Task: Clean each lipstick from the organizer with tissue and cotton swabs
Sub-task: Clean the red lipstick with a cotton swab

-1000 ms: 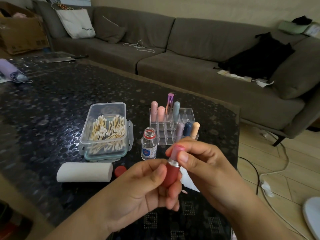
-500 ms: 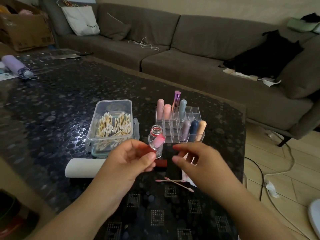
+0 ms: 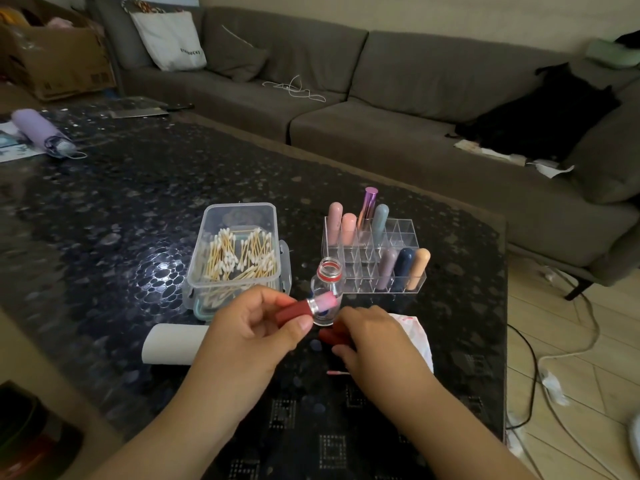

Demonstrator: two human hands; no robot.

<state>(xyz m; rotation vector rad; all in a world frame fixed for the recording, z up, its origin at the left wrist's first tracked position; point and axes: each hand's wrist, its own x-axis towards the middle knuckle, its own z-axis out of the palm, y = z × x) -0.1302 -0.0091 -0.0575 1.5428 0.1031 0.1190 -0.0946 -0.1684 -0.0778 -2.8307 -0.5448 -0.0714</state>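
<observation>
The left hand (image 3: 249,336) is pinching an uncapped red lipstick (image 3: 304,308), lying tilted toward 2 o'clock. The right hand (image 3: 372,337) is curling its fingers onto a red cap (image 3: 330,336) on the table (image 3: 104,220). At 12 o'clock the organizer (image 3: 374,261) is standing. A white bag (image 3: 169,41) is showing faint lettering, unreadable.

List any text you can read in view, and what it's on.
"STARBUCKS", roughly, small and blurred: white tote bag on the sofa.
Dark printed marks on the cardboard box: unreadable.
Bottle label: hidden by the lipstick in the left hand.
</observation>
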